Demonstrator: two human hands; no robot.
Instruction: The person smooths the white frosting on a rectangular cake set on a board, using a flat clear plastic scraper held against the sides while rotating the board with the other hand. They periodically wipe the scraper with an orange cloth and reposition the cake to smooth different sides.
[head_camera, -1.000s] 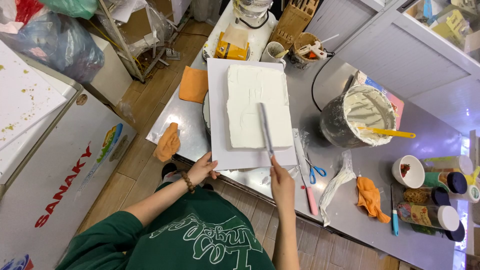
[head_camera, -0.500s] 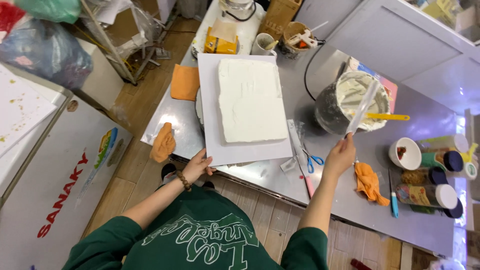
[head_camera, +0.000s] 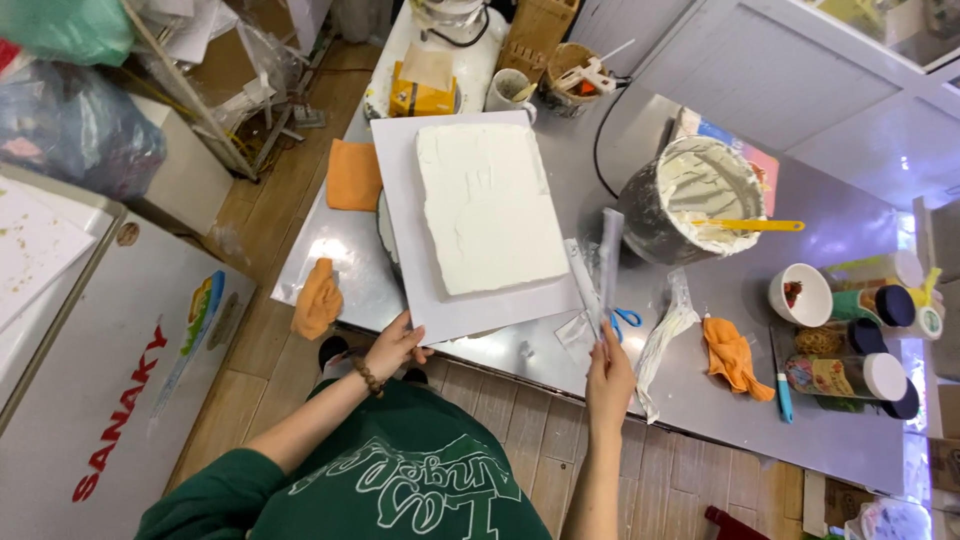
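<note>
Cake (head_camera: 490, 205), frosted white, sits on its white board (head_camera: 400, 200) mid-counter (head_camera: 700, 330), the left hand (head_camera: 393, 345) pinching the board's near corner to steady it while the right hand (head_camera: 608, 375), grip closed, lifts a long spatula (head_camera: 608, 255) upright just beside the cake's right edge.

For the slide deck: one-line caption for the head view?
Left hand steadies white board bearing frosted cake; right hand holds long spatula beside it.
</note>
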